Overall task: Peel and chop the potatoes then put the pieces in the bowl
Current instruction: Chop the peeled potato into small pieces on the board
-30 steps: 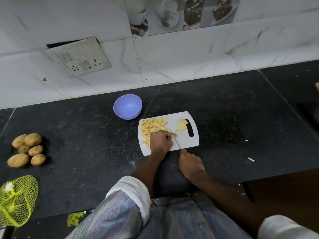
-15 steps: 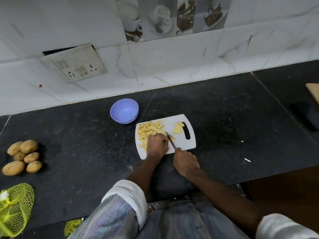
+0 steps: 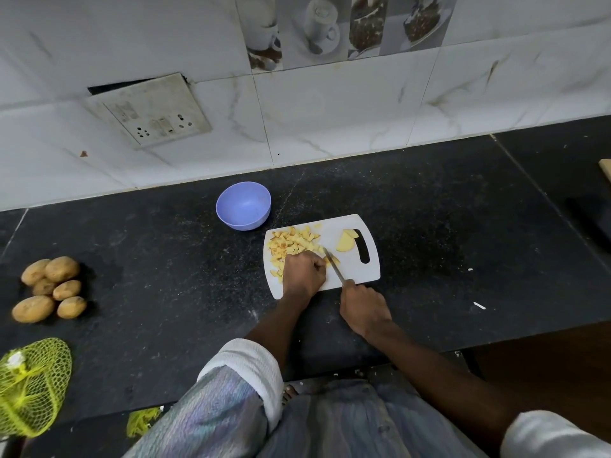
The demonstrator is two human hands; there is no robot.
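Landmark: white cutting board (image 3: 358, 271) on the dark bench (image 3: 429, 233).

Nearest, just off the board's near edge: right hand (image 3: 364, 309), grip curled tight round the handle of a knife (image 3: 334, 266). The blade angles up over the board toward its middle, with the tip at the edge of the cut pile.

On the board's near-left part: left hand (image 3: 303, 273), fingers curled down over a potato piece and pinning it against the board right beside the blade. The piece itself is mostly hidden under the fingers.

Board's left half: heap of chopped potato pieces (image 3: 292, 244), pale yellow and irregular. Board's right side, next to the handle slot: two peeled potato slices (image 3: 345, 241), uncut.

Just beyond the board's far-left corner, close but apart: purple bowl (image 3: 243, 209). Nothing is visible in it.

Well left of the board: six whole potatoes (image 3: 49, 289), skins on, bunched together. Nearer than those, at the bench's near-left edge: a yellow-green mesh bag (image 3: 33, 386); contents not clear.

Progress, as judged: one potato is peeled and mostly chopped. Left to do: finish the piece in hand and the two slices, move the heap to the bowl, then peel and chop the six whole ones. Early stage overall.
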